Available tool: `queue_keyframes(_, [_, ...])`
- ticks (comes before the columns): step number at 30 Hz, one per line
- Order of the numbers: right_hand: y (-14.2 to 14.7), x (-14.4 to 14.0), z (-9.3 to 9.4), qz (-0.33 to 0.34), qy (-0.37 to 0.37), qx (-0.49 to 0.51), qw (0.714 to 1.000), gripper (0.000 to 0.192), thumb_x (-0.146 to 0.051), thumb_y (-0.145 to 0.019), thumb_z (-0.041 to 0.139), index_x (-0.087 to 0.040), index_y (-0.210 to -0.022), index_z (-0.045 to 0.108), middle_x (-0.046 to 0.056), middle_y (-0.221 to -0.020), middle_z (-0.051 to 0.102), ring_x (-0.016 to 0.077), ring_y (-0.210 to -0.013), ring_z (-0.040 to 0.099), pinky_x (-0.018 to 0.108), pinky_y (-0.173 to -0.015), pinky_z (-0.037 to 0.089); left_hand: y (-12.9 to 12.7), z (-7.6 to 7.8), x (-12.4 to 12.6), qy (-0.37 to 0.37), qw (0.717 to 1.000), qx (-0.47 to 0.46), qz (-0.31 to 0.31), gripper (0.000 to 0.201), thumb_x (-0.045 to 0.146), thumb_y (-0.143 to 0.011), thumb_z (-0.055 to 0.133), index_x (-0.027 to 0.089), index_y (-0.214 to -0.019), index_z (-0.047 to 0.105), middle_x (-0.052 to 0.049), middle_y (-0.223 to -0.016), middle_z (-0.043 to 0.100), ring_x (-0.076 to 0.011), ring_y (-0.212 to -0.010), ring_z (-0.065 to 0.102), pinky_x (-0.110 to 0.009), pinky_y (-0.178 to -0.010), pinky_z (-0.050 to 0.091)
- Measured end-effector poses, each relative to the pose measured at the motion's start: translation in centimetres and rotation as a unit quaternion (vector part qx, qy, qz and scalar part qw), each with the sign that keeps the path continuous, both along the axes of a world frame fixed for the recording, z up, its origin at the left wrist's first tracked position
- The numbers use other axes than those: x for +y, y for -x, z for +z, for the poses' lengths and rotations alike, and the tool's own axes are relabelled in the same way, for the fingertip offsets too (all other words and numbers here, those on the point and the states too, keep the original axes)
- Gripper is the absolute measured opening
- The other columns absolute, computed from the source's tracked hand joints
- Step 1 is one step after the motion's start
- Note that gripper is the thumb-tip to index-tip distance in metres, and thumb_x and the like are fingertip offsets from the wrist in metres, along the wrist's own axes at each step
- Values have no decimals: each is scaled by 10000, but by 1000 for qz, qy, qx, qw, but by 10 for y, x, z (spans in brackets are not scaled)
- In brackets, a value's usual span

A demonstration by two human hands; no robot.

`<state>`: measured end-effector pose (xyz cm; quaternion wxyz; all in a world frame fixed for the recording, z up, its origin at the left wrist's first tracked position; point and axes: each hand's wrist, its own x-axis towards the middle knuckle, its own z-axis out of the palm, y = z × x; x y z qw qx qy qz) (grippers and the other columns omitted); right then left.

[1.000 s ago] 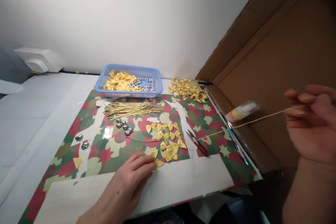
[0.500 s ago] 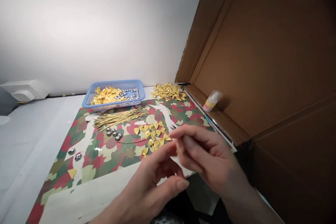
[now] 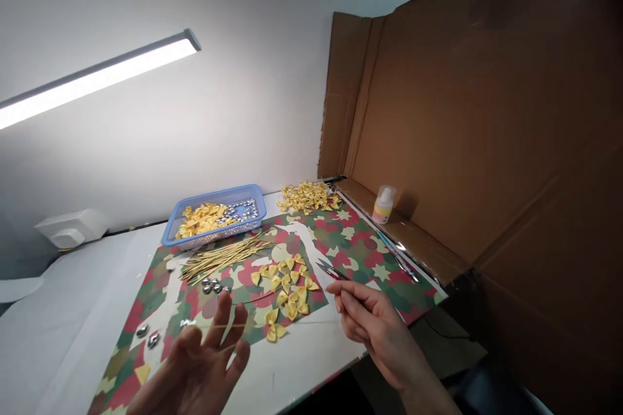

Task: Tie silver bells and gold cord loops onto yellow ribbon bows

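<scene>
Between my hands a thin yellow cord [image 3: 287, 323] runs nearly level, faint against the white surface. Its left part crosses my left hand [image 3: 207, 356], which has several fingers raised and apart; where they grip it is hard to see. My right hand [image 3: 363, 314] is closed in a pinch at the cord's other end, fingertips pressed together. Just beyond those fingertips lies a small pointed metal tool [image 3: 331, 270], partly hidden. Yellow ribbon bows [image 3: 292, 301] lie between the hands. Silver heart-shaped beads [image 3: 214, 286] rest beyond my left hand.
A blue basket [image 3: 168, 233] holds yellow bows and silver beads. Before it lies a bundle of yellow cords [image 3: 224, 256]; a heap of bows on cords [image 3: 309, 196] is at the back. A small bottle [image 3: 383, 205] stands by the cardboard wall [image 3: 462, 130] on the right.
My hands were close together and have moved apart, the left one to the left, with the cord now showing between them. The view has tilted up, bringing the lamp in.
</scene>
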<state>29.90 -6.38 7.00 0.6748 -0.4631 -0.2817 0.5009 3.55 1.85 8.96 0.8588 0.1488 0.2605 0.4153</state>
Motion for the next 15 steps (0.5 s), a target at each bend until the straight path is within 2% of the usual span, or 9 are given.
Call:
queue_keyframes(2, [2, 5, 0, 11, 0, -1, 1000, 379, -486, -793, 859, -155, -967, 795, 0, -741, 543, 12, -482, 293, 204, -471, 192, -4, 2, 7, -31, 997, -64, 17, 100, 284, -844, 823, 372, -795, 825, 115, -1243, 793, -227, -1224, 718, -384, -1014, 619])
queue_keyframes(4, [1, 10, -1, 10, 3, -6, 1000, 393, -485, -770, 879, -177, -1001, 803, 5, -752, 561, 16, -496, 314, 198, -474, 220, -4, 2, 15, -91, 989, -107, 38, 120, 254, -855, 801, 371, -847, 829, 106, -1160, 826, -217, -1203, 731, -345, -984, 627])
queue_keyframes(10, [-17, 16, -21, -2, 95, -39, 995, 482, -508, -688, 919, -224, -1067, 828, 81, -821, 688, 107, -556, 508, 247, -506, 475, 10, 1, 28, -149, 979, -122, 60, 123, 278, -951, 729, 357, -956, 824, 105, -1118, 840, -138, -1202, 724, -238, -995, 580])
queue_keyframes(13, [-29, 15, -31, -63, 139, -48, 987, 560, -514, -533, 972, -255, -1015, 848, 123, -988, 749, 235, -766, 694, 283, -592, 607, 16, -3, 30, -151, 978, -118, 84, 114, 278, -944, 744, 359, -958, 824, 97, -1098, 844, -134, -1183, 731, -230, -985, 578])
queue_keyframes(15, [-36, 13, -35, -109, 166, -38, 979, 590, -517, -444, 989, -279, -966, 856, 135, -1094, 753, 310, -951, 729, 299, -687, 652, 19, -7, 31, -144, 979, -112, 94, 120, 253, -929, 760, 350, -951, 827, 86, -1087, 844, -131, -1159, 738, -216, -972, 578])
